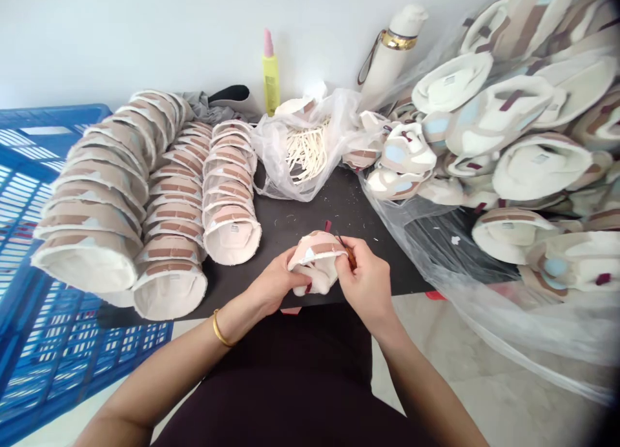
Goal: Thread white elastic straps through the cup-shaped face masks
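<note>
A small white and brown fabric shoe upper [317,250] with a dark red tab is held over the front edge of the black table [290,221]. My left hand [276,279] pinches its left rim, thumb at the opening. On the right rim, my right hand [365,279] is closed around the fabric, and a small orange-brown object with a dark thin tip shows between its fingers; most of it is hidden. Nested rows of similar uppers [232,234] stand to the left. Behind lies a clear plastic bag [271,169] with cream-coloured strips in it.
A blue plastic crate [53,114] stands at the far left. Loose uppers [542,166] are piled on clear plastic sheeting [465,292] at the right. A yellow bottle with a pink cap [271,85] and a white flask [387,66] stand by the wall.
</note>
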Demonstrator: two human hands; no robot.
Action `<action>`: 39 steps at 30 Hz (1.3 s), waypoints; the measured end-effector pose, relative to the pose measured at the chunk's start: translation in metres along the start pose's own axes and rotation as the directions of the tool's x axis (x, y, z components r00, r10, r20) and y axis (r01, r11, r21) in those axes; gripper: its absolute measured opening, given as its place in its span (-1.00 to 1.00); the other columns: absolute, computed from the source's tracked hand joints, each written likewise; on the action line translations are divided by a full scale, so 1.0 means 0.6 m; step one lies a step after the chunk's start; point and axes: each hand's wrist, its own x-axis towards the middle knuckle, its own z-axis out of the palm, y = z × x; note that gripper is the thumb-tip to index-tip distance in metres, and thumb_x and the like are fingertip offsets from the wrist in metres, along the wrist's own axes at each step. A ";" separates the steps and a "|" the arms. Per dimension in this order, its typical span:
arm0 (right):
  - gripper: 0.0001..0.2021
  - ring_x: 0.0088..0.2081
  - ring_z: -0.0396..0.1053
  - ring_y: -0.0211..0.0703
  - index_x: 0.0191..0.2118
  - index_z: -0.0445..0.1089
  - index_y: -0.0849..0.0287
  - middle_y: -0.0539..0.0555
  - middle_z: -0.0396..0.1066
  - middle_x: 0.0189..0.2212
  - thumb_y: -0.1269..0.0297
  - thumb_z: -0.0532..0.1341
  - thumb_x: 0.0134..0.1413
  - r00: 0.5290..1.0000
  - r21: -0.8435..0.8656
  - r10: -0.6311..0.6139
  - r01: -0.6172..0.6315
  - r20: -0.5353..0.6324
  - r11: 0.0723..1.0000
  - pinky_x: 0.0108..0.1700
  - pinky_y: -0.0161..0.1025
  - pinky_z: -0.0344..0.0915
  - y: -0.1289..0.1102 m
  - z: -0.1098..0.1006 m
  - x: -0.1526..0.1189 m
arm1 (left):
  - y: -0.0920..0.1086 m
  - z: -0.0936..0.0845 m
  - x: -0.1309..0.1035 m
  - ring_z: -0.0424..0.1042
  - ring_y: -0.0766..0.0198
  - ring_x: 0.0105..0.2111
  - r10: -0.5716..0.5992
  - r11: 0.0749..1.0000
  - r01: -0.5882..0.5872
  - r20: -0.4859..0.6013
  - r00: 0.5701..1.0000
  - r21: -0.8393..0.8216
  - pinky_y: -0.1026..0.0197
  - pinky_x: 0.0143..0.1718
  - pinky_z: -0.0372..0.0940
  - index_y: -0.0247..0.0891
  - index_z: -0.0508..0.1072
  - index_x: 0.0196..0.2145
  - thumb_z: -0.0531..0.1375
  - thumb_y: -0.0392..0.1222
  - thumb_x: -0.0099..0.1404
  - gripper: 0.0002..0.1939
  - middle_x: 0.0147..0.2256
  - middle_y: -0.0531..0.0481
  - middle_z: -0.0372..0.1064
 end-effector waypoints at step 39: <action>-0.66 -0.44 0.45 -0.25 0.07 0.47 0.01 0.00 0.55 -0.37 0.33 0.03 0.34 0.960 -0.275 -0.182 0.238 0.214 0.931 -0.41 -0.33 0.19 0.034 0.022 -0.040 | -0.040 0.007 0.014 0.41 0.32 -0.38 0.003 0.994 -0.027 -0.222 0.975 -0.103 0.27 -0.28 0.28 -0.32 0.55 -0.28 0.42 -0.11 0.05 -0.70 -0.36 -0.01 0.49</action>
